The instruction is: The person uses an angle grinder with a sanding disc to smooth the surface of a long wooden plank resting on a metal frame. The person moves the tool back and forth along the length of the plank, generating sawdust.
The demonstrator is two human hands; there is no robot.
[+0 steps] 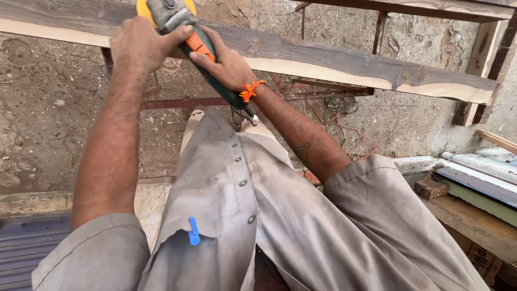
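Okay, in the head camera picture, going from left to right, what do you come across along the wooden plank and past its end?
Left hand → power tool → right hand → orange wrist thread → bare stretch of the plank → upright wooden piece.

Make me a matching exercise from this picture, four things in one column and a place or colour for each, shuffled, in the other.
Things:
1. long weathered wooden plank
2. small blue pen clip
3. orange thread wristband
4. dark green power tool with orange switch

Places or colours:
A. on the right wrist
B. gripped by the left hand and right hand
C. on the grey shirt's chest pocket
D. laid across rusty metal supports

Pairs: 1-D, 2-C, 3-A, 4-B
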